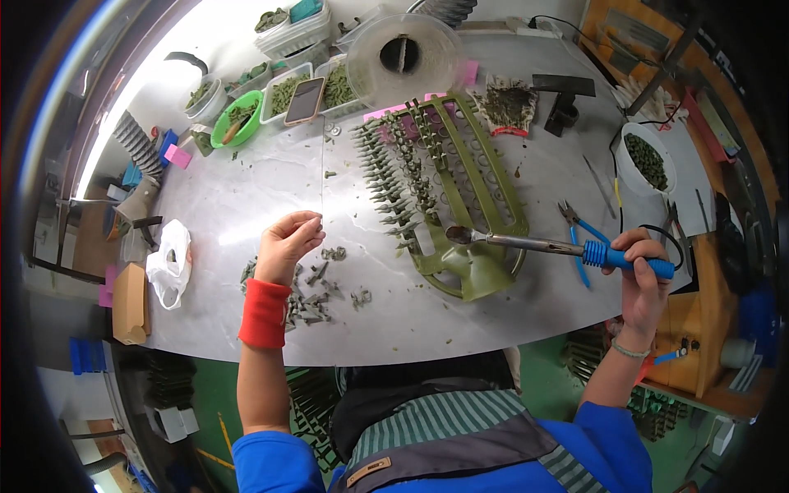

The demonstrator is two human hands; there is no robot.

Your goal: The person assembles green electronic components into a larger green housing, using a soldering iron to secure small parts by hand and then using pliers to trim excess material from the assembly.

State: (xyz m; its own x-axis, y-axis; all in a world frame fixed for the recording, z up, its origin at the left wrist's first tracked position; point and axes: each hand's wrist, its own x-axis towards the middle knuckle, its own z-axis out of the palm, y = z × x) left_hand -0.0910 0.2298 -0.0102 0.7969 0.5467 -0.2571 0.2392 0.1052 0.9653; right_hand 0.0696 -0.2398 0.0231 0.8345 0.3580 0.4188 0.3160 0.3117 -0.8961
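Observation:
My right hand (637, 263) is wrapped round the blue handle of a soldering iron (534, 244), whose metal shaft points left. The iron's front end is over the dark rounded end of an olive-green plastic frame (485, 275); whether they touch I cannot tell. Rows of small pointed green pieces (382, 185) line the left side of that frame. Above the table, left of the frame, my left hand (288, 242) has thumb and fingertips pinched together. Anything between them is too small to name. Close to this hand lies a loose pile of small grey-green pieces (311, 306).
Blue-handled pliers (585, 234) lie beside the iron. A white bowl (629, 168) of green pieces stands at right. Along the back are a green bowl (256, 123), a phone (305, 100), a round clear cover (427, 70) and a stained glove (508, 103). A white plastic bag (171, 263) sits left.

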